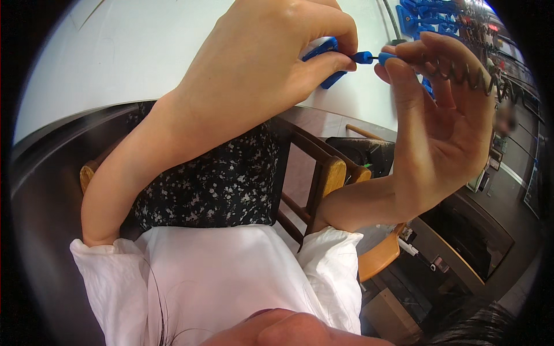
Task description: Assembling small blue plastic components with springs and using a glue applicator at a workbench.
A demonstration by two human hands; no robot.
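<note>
White tabletop (pixel 144 52), broad and pale, filling the upper left; dark floral skirt (pixel 213 184) and white blouse (pixel 225 277) below it; wooden chair (pixel 329 173) between the forearms, a second wooden seat edge (pixel 381 259) lower right. Heap of blue plastic parts (pixel 427 17) at the far edge of the table, top right, well apart from the hands, apparently stock not yet handled. Left hand (pixel 265 63), raised over the table, thumb and forefinger pressed together on a blue clip-like piece (pixel 326 55), most of it hidden behind the fingers. Right hand (pixel 444 121), palm open toward the camera, three fingers spread, thumb and forefinger tips pinching a small blue cap (pixel 385 56). Dark coiled cord (pixel 461 72), draped over the right fingers. Small blue plug (pixel 362 56) on a thin dark pin, projecting from the clip toward the cap, just beside it. Judged state: joining of plug and cap under way, ends aligned and almost meeting, not yet seated; whether contact is made cannot be told.
</note>
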